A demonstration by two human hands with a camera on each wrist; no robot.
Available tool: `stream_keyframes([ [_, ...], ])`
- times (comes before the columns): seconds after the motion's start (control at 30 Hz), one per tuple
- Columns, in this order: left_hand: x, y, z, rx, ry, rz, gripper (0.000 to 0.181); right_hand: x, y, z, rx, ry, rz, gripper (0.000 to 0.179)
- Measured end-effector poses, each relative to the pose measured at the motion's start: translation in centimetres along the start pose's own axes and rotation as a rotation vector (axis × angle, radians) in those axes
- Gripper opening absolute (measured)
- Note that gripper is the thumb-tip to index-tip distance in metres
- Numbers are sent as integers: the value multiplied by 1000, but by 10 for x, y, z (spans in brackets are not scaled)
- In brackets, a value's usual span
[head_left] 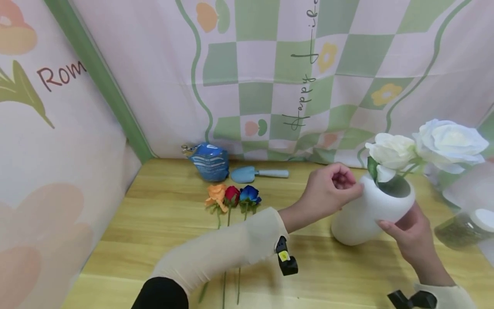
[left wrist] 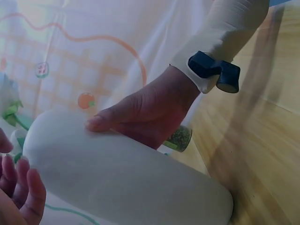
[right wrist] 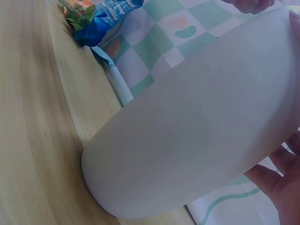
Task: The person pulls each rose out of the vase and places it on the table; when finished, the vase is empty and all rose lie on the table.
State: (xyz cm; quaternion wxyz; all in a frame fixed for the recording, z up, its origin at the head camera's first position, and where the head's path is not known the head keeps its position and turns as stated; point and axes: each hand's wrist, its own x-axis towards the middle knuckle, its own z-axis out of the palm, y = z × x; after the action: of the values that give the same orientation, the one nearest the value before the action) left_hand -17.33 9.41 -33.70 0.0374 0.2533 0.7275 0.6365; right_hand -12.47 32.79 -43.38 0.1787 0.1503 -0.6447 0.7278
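A white vase [head_left: 356, 214] leans to the right, its lower edge on the wooden table. Its mouth holds a white rose [head_left: 391, 150] and a larger pale blue-white rose [head_left: 449, 141], with green leaves at the rim. My right hand [head_left: 417, 234] grips the vase's right side below the mouth, thumb in front. Beside the rim on the left is my left hand [head_left: 328, 189], fingers loosely curled, with nothing seen in them. In the left wrist view, the left fingers [left wrist: 33, 194] are by the mouth end of the vase [left wrist: 126, 173].
Orange [head_left: 216, 196], red [head_left: 232, 195] and blue roses [head_left: 250, 194] lie with long stems under the left forearm. Behind them are a blue bag [head_left: 210, 163] and a light-blue trowel [head_left: 244, 174]. A white-lidded jar [head_left: 461, 229] lies at the right.
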Motion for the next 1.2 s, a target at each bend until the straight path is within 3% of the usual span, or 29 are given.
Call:
stream_keyframes([
  [0.27,7,3,9,130,149,71,20,0,-3,-1,-60,-21,19,71],
  [0.4,15,3,12,190,103,47,38,1,-3,-2,-102,-61,10,74],
  [0.53,26,2,17,230,35,-52,48,0,-3,-4,-115,-70,10,76],
  [0.7,38,4,27,184,-15,-195,28,-1,-3,-4,-129,-63,11,76],
  [0.8,42,6,33,153,-27,-247,15,-1,-4,-4,-128,-64,6,76],
  [0.97,46,7,37,133,9,-252,14,-1,-4,-3,-116,-64,3,76],
  [1.2,48,8,38,184,53,-189,12,-1,-3,-5,-122,-41,28,75],
])
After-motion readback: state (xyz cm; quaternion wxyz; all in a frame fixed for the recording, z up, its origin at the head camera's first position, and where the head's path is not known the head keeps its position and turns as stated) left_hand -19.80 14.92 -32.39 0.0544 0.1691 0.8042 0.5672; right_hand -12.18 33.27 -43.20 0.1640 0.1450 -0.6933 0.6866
